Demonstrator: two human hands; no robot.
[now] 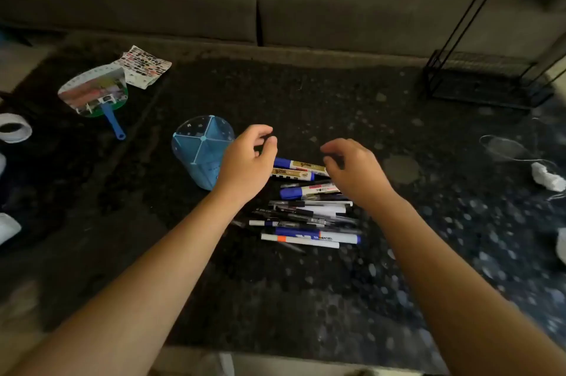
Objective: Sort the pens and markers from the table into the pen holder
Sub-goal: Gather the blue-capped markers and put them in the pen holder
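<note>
A pile of pens and markers (309, 213) lies on the dark speckled table (275, 299), with blue-capped markers (298, 165) at its far side. A translucent blue pen holder (199, 149) with divided compartments stands left of the pile and looks empty. My left hand (245, 161) hovers between the holder and the pile, fingers curled, holding nothing. My right hand (352, 167) hovers over the pile's right end, fingers loosely bent and apart, also holding nothing. Part of the pile is hidden under my right hand.
A hand fan with a blue handle (98, 96) and a printed sheet (144, 66) lie at the back left. A roll of tape (13, 127) sits at the left edge. A black wire rack (490, 78) stands back right. Crumpled white paper (548, 179) lies at right.
</note>
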